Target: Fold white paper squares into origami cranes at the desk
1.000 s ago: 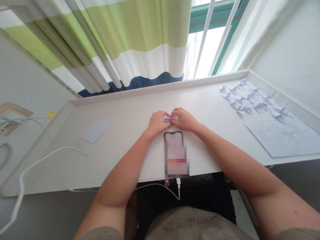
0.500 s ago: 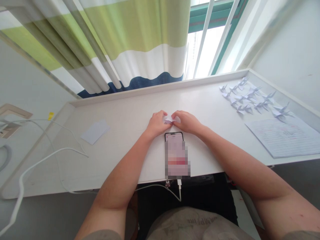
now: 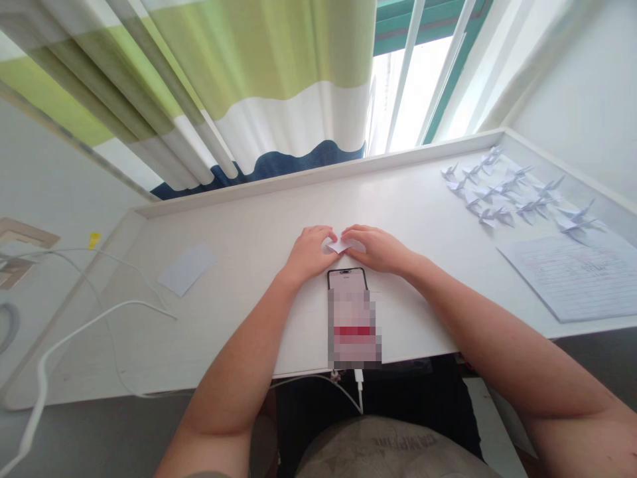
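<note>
My left hand [image 3: 309,251] and my right hand [image 3: 375,247] meet at the middle of the white desk [image 3: 249,292]. Between their fingertips lies a small folded piece of pale paper [image 3: 340,245], pressed down against the desk. Both hands have their fingers curled onto the paper. A phone [image 3: 352,317] lies just in front of the hands, its lower end at the desk's near edge, with a white cable [image 3: 348,392] plugged in.
Several folded paper cranes [image 3: 507,192] sit at the far right of the desk. A lined sheet [image 3: 577,275] lies below them. A small blank slip of paper [image 3: 188,267] lies at the left. White cables [image 3: 74,318] trail over the left end. A striped curtain [image 3: 239,86] hangs behind.
The small paper was held up between the fingers with two flaps showing; now it lies flatter on the desk under the fingertips. The view has tilted slightly.
</note>
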The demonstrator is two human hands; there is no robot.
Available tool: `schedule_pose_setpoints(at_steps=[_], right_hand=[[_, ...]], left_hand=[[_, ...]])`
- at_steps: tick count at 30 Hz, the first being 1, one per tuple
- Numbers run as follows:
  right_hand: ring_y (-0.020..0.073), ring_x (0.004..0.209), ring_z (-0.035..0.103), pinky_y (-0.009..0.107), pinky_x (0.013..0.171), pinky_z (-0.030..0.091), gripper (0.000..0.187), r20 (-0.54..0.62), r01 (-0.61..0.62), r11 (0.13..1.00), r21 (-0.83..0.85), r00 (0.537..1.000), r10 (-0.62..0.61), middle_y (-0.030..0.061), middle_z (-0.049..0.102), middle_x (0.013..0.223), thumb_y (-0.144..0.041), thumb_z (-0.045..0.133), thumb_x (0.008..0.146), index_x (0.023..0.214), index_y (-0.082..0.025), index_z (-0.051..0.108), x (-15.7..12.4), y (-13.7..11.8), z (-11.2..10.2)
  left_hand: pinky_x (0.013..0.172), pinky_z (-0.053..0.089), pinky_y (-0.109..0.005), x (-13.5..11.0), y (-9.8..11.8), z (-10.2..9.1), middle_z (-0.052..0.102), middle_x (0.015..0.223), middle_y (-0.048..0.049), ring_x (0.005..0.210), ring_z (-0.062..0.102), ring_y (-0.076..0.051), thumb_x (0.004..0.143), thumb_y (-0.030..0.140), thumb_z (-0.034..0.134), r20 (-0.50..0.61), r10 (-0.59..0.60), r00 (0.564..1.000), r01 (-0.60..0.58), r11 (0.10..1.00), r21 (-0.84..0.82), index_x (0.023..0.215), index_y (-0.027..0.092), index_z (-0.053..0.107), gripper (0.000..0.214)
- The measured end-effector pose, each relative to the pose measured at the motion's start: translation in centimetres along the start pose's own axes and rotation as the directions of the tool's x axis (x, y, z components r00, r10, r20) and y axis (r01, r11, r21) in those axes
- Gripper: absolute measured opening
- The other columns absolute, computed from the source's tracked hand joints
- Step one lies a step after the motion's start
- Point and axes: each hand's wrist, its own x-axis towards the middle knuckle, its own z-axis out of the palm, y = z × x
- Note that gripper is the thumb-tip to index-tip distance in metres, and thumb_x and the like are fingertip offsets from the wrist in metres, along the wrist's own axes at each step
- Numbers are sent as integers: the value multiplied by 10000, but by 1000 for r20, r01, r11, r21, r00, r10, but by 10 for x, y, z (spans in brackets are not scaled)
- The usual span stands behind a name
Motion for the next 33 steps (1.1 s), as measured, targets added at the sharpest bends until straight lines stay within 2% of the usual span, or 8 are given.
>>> schedule_pose_setpoints(at_steps=[4,9,13,18,22,25,33], right_hand=[[314,1179,735,512,1039,574,192,-32,10,1000,-2,999,-10,111,778,1310,-272,644,1016,1116,-234,803,1,3,3],[310,1125,725,483,988,542,186,-72,-38,999,-27,997,35,110,800,1214,-237,633,1003,1039,-225,815,7,1,8],[313,1110,708,457,963,517,193,-89,-71,997,-12,994,70,122,801,1162,-232,612,1010,993,-209,803,12,0,9],[301,1083,706,433,968,513,148,-103,-136,989,57,984,142,110,792,1119,-200,626,978,990,-207,774,13,-3,8],[286,1020,712,410,930,518,119,-133,-227,968,110,961,241,100,792,1051,-199,638,967,958,-208,757,15,-8,8],[283,1025,710,405,935,517,112,-143,-232,966,114,958,247,98,792,1048,-192,652,956,914,-208,754,19,-10,10],[302,1047,705,415,929,519,114,-165,-300,948,105,935,315,113,788,1046,-167,656,941,879,-200,747,26,-14,14]], left_hand=[[1217,470,-490,-1,-1,0,727,1438,-52,1414,574,-316,884,327,792,-4,18,1000,-18,1000,8,1064,267,747,195],[1218,471,-495,-2,1,-2,739,1419,-45,1402,586,-315,885,324,787,-11,12,1000,-12,1000,13,1033,273,768,158],[1227,451,-510,1,-2,-3,743,1421,-54,1394,587,-318,940,340,727,-14,15,1000,-15,1000,-5,988,253,780,112],[1234,428,-527,7,-8,-1,769,1375,-46,1373,590,-303,1034,356,605,-35,-14,999,11,997,-83,913,246,785,243],[1199,448,-521,9,-3,3,783,1331,-45,1321,607,-307,999,289,628,-70,-70,995,65,995,-72,850,236,750,200],[1174,458,-507,11,4,4,787,1308,-33,1302,612,-313,937,245,688,-90,-109,990,104,993,-54,824,239,718,117],[1086,489,-470,22,6,8,789,1166,-63,1231,638,-321,879,259,725,-131,-226,965,218,973,-69,771,243,678,119]])
